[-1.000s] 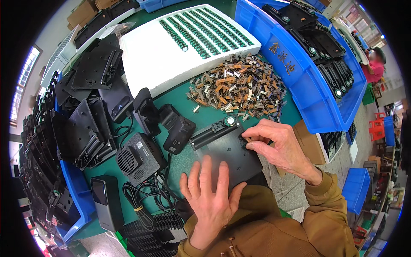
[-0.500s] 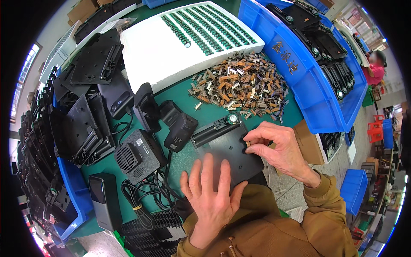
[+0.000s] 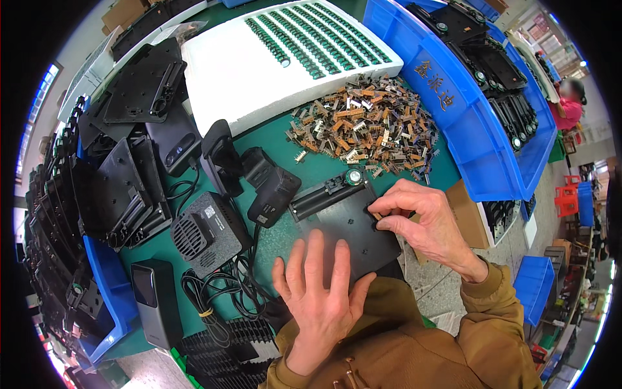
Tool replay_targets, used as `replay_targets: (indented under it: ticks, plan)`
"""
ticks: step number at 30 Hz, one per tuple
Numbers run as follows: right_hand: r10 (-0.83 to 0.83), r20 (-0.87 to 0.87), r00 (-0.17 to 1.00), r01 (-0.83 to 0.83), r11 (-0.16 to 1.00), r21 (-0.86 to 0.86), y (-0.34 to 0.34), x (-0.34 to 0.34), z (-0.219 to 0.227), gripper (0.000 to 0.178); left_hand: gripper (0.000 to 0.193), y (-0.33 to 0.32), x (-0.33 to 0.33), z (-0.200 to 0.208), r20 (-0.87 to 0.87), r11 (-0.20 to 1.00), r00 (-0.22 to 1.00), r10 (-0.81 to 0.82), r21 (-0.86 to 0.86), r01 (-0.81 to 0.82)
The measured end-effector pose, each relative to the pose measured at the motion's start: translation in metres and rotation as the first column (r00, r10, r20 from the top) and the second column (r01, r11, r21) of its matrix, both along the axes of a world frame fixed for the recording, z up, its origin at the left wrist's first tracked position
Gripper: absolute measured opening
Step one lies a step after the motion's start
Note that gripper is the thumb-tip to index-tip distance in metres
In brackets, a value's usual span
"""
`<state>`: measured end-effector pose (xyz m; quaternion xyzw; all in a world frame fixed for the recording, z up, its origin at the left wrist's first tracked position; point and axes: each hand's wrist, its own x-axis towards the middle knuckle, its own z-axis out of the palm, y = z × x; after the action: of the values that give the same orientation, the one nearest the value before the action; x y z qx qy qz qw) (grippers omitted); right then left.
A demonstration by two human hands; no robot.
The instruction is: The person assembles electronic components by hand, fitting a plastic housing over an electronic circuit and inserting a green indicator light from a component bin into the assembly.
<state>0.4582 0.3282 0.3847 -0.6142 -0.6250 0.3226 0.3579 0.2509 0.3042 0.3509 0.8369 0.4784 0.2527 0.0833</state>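
A black plastic panel [image 3: 350, 236] lies on the green table in front of me, with a raised bar and a round silver-faced part [image 3: 354, 176] along its far edge. My left hand [image 3: 319, 295] rests on the panel's near left part, fingers spread, with nothing in it. At the panel's right edge, my right hand [image 3: 421, 223] pinches a small brown part [image 3: 377, 216] between thumb and forefinger. The fingertips hide most of that part. Beyond the panel lies a heap of small brown and silver pinned components [image 3: 363, 126].
A white foam tray [image 3: 220, 84] holds rows of green parts at the back. Blue bins [image 3: 427, 84] with black parts flank the table. At left are black panels [image 3: 139, 91], a speaker-like box [image 3: 210, 233], a dark upright box [image 3: 155, 301] and coiled cables [image 3: 207, 301].
My right fingertips have shifted slightly at the panel's right edge, and less of the small brown part shows. My left hand stays almost still on the panel.
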Motion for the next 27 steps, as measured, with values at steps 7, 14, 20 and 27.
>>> replay_targets:
  ticks: [7, 14, 20, 27]
  plan:
    - [-0.073, -0.124, 0.99, 0.059, 0.992, -0.113, 0.0027, -0.0029, 0.0011, 0.019, 0.051, 0.0005, 0.0003, 0.0004, 0.0, 1.0, 1.0, -0.002, -0.002, 0.002]
    - [-0.077, -0.13, 0.988, 0.064, 0.993, -0.1, 0.0, -0.0006, -0.002, 0.018, 0.052, 0.0005, -0.0001, 0.0007, -0.002, 1.0, 1.0, -0.004, -0.006, 0.004]
    - [-0.09, -0.163, 0.983, 0.074, 0.992, -0.1, 0.0002, -0.0007, -0.0039, 0.018, 0.061, -0.0004, -0.0013, 0.0021, 0.008, 0.999, 1.0, -0.017, -0.046, 0.018]
    - [-0.111, -0.151, 0.982, 0.094, 0.989, -0.114, 0.0035, -0.0028, -0.0018, 0.017, 0.061, -0.0004, -0.0011, 0.0024, 0.015, 0.999, 1.0, -0.018, -0.046, 0.019]
